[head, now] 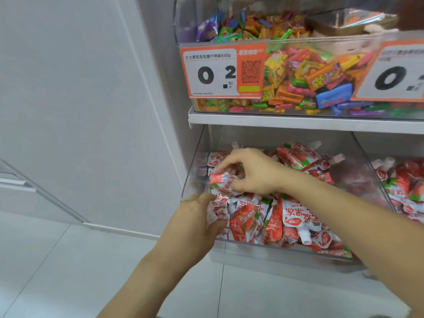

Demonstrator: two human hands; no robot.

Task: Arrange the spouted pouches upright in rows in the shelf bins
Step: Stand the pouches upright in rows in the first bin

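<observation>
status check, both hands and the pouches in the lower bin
Right hand pinching one spouted pouch at bin's left side. Left hand gripping front-left pouches. Rest of the pile jumbled, not in rows. Clear bin wall close on left.

On the orange-bordered white price card [220, 71] fixed to the front of the upper clear plastic bin [321, 53], I read a big black "0" and "2", a small "630g" at the end of the top line, and a QR code on its orange part. On the second orange-bordered price card [394, 72] at the right I read only a big "0". The red and white spouted pouches [298, 216] carry print, but it is too blurred for me to read.
</observation>
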